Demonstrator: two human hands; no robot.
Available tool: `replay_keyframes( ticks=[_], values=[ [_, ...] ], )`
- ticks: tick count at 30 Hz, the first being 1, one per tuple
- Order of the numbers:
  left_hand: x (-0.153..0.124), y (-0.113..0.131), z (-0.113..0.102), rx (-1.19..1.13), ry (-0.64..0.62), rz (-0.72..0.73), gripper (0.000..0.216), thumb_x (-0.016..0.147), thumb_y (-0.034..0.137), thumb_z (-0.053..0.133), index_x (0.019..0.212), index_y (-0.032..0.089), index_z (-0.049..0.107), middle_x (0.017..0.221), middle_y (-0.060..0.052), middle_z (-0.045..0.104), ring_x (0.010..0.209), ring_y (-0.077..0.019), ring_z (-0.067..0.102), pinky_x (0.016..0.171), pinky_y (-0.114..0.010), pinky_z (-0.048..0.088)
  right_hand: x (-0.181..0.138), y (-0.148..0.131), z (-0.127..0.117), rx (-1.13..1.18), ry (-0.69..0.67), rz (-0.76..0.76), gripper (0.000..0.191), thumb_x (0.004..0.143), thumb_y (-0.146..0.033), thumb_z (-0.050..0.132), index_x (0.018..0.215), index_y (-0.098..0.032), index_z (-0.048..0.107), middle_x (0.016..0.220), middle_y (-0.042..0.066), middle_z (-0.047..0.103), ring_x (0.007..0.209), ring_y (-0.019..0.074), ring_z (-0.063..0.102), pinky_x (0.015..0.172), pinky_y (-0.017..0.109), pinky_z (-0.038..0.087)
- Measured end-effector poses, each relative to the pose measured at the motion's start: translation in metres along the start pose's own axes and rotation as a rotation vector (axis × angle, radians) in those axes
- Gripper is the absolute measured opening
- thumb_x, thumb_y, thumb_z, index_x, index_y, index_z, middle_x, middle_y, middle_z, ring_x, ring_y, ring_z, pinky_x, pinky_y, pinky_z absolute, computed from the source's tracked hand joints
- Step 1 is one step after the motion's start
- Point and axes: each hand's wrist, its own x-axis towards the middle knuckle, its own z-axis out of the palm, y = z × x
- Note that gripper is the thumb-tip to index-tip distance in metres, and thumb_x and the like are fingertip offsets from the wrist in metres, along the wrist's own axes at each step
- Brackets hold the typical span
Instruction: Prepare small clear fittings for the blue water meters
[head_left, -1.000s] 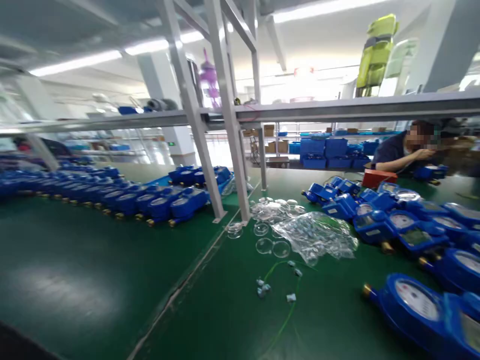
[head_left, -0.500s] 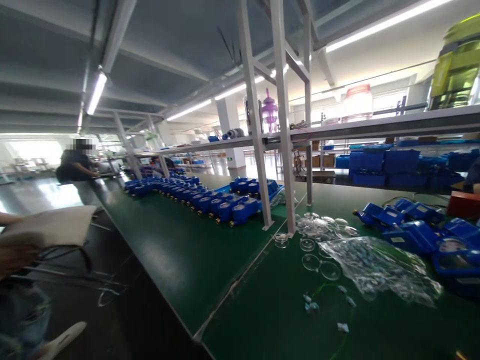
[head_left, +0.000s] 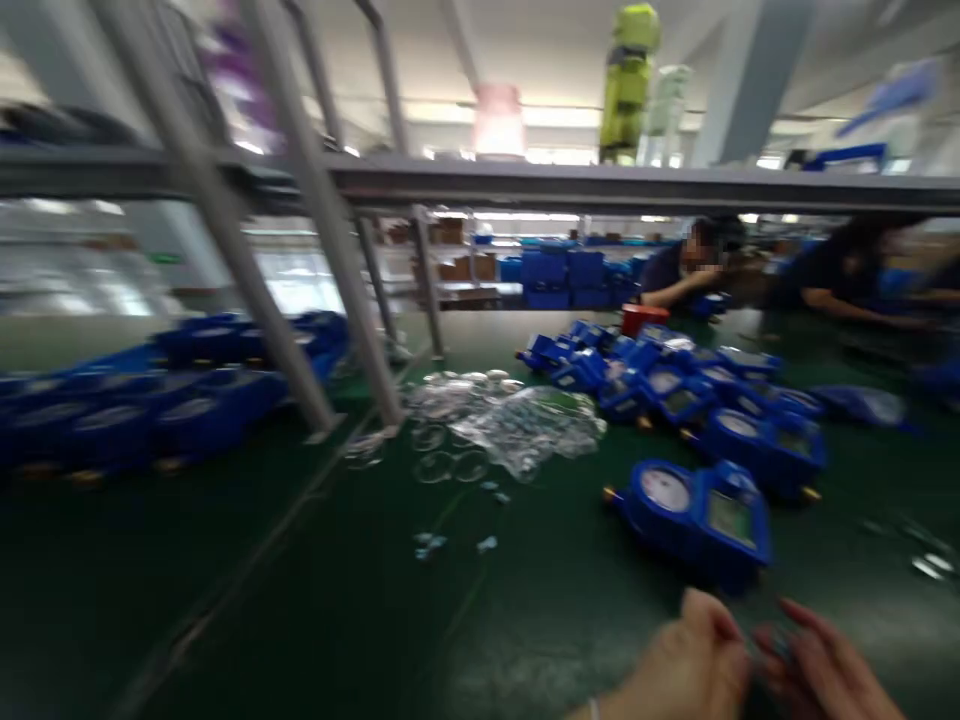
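Observation:
My left hand (head_left: pixel 697 655) is at the bottom edge with thumb and fingers pinched together; what it holds, if anything, is too blurred to make out. Close beside it, my right hand (head_left: pixel 829 660) has its fingers curled around a small light-blue piece (head_left: pixel 782 645). Just beyond both hands, a blue water meter (head_left: pixel 694 520) with a round dial, a rectangular display and a brass end lies on the green table (head_left: pixel 547 610). More small light-blue pieces (head_left: pixel 430 545) with thin green wire lie to the left.
Several blue meters (head_left: pixel 660 375) are heaped behind, with more meters (head_left: pixel 187 410) in rows at left. Clear round covers (head_left: pixel 471 466) lie beside a plastic bag (head_left: pixel 532 430). Slanting metal posts (head_left: pixel 337 250) hold a shelf (head_left: pixel 562 185). A co-worker (head_left: pixel 675 275) sits across the table.
The view has swung right and down from the long table. Both my hands and the nearest meter have come into view, and the bag and covers now appear farther left.

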Motion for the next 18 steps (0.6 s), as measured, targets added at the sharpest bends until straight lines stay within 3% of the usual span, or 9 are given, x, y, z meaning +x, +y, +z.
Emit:
replay_keyframes(
  ticks=[1, 2, 6, 12, 18],
  values=[
    [0.01, -0.007, -0.001, 0.008, 0.029, -0.022, 0.023, 0.09, 0.031, 0.036, 0.105, 0.016, 0.044, 0.089, -0.005, 0.054, 0.077, -0.015, 0.052, 0.071, -0.031, 0.043, -0.001, -0.004, -0.01, 0.115, -0.061, 0.109, 0.048, 0.071, -0.051, 0.065, 0.103, -0.018, 0.052, 0.074, 0.002, 0.061, 0.059, 0.0156, 0.057, 0.05, 0.027, 0.048],
    [0.02, -0.013, -0.003, 0.125, 0.109, -0.042, 0.019, 0.09, 0.029, 0.035, 0.101, 0.016, 0.044, 0.087, -0.004, 0.054, 0.077, -0.0149, 0.051, 0.071, -0.031, 0.042, 0.0, -0.008, -0.015, 0.248, -0.075, 0.152, 0.045, 0.073, -0.05, 0.064, 0.103, -0.019, 0.051, 0.073, 0.001, 0.06, 0.058, 0.0143, 0.056, 0.05, 0.025, 0.047],
    [0.047, -0.027, -0.008, 0.338, 0.136, 0.026, 0.016, 0.09, 0.026, 0.034, 0.088, 0.019, 0.048, 0.08, -0.001, 0.055, 0.074, -0.0146, 0.052, 0.071, -0.028, 0.041, 0.013, -0.014, -0.009, 0.484, -0.14, 0.154, 0.034, 0.081, -0.048, 0.056, 0.092, -0.016, 0.056, 0.071, 0.001, 0.057, 0.056, 0.0096, 0.05, 0.05, 0.021, 0.041],
    [0.053, -0.024, -0.004, 0.447, 0.126, 0.068, 0.017, 0.089, 0.026, 0.039, 0.079, 0.019, 0.051, 0.076, 0.001, 0.056, 0.071, -0.0132, 0.053, 0.067, -0.025, 0.041, 0.012, -0.012, -0.003, 0.525, -0.206, 0.079, 0.028, 0.083, -0.042, 0.056, 0.093, -0.016, 0.057, 0.07, 0.0, 0.055, 0.057, 0.0072, 0.048, 0.055, 0.019, 0.038],
    [0.058, -0.029, -0.003, 0.489, 0.109, 0.094, 0.018, 0.089, 0.023, 0.04, 0.077, 0.019, 0.052, 0.076, 0.001, 0.055, 0.071, -0.0121, 0.052, 0.068, -0.024, 0.039, 0.014, -0.004, -0.008, 0.359, -0.211, 0.017, 0.034, 0.076, -0.045, 0.063, 0.094, -0.016, 0.059, 0.064, -0.002, 0.053, 0.056, 0.0083, 0.047, 0.055, 0.02, 0.038]
  ],
)
